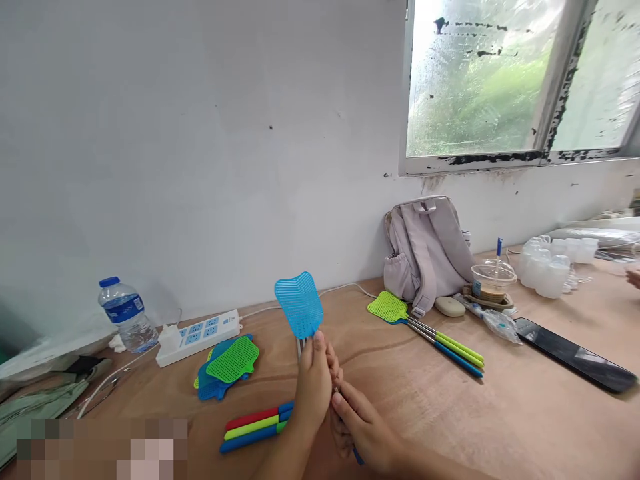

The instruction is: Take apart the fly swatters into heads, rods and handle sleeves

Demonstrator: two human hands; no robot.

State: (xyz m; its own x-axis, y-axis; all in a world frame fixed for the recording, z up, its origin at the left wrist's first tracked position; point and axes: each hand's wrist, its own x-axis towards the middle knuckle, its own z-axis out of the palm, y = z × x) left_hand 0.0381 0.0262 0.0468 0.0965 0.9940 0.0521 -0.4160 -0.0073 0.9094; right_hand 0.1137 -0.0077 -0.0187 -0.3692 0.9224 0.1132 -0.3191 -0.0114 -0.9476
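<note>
Upright in front of me is a blue fly swatter (300, 305), its perforated head above my hands. My left hand (315, 377) is closed round the neck just under that head. Lower and to the right, my right hand (361, 427) grips the swatter's rod, most of which the fingers hide; a bit of blue handle shows beneath. Left of my wrist lie several coloured handles (253, 419), partly covered by my forearm. Beyond them, loose green and blue swatter heads (233, 360) lie stacked. Swatters with green and blue handles (455, 347) rest on the table to the right.
A water bottle (127, 317) and a power strip (200, 337) stand at the left by the wall. A backpack (425, 250), a drink cup (493, 280), a black phone (575, 353) and white plastic bottles (553, 270) occupy the right. Another person's hand (634, 277) shows at the right edge.
</note>
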